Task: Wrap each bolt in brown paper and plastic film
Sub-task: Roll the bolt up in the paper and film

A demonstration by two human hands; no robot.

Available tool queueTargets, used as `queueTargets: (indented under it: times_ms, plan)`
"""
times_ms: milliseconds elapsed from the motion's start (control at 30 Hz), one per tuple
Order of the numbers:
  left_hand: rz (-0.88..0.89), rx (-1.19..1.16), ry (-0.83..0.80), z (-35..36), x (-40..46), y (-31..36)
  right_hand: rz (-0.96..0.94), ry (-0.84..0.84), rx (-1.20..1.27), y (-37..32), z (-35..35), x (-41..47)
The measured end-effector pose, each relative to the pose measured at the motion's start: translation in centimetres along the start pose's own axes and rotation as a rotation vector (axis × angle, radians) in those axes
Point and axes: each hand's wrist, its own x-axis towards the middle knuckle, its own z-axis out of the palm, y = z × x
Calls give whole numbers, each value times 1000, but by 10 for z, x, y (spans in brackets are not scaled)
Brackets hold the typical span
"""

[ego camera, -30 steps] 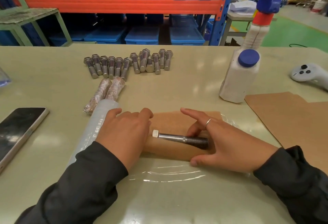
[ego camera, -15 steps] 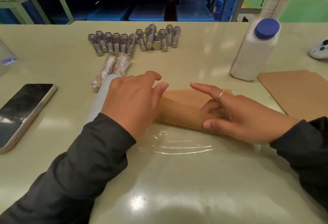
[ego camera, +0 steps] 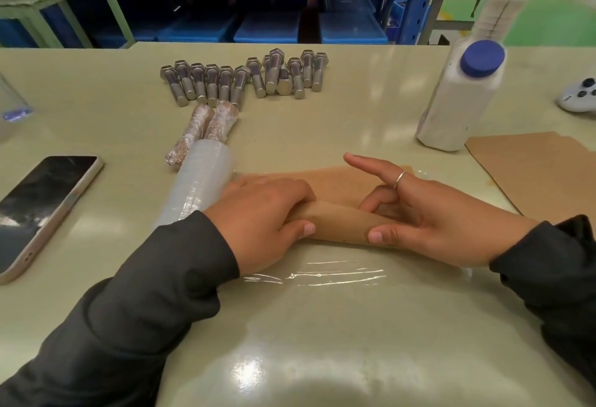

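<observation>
Your left hand (ego camera: pixel 258 216) and right hand (ego camera: pixel 429 213) both curl around the brown paper roll (ego camera: pixel 338 219), gripping it on the plastic film (ego camera: pixel 322 274) at the table's (ego camera: pixel 322 342) middle. Bare bolts (ego camera: pixel 245 77) lie beyond, with 2 wrapped bolts (ego camera: pixel 206 129) just beside them.

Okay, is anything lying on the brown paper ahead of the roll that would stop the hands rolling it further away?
Nothing visible: the flat brown paper beyond the paper roll is bare, and the left hand and right hand both grip that roll.
</observation>
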Motion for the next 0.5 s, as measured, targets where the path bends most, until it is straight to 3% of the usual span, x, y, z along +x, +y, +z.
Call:
queueTargets:
  times_ms: [233,500]
  plan:
    - [-70,9,17,-1,0,4,135,129,-167,5,-10,0]
    - [-75,-20,71,1,0,3,175,178,-175,10,-8,5]
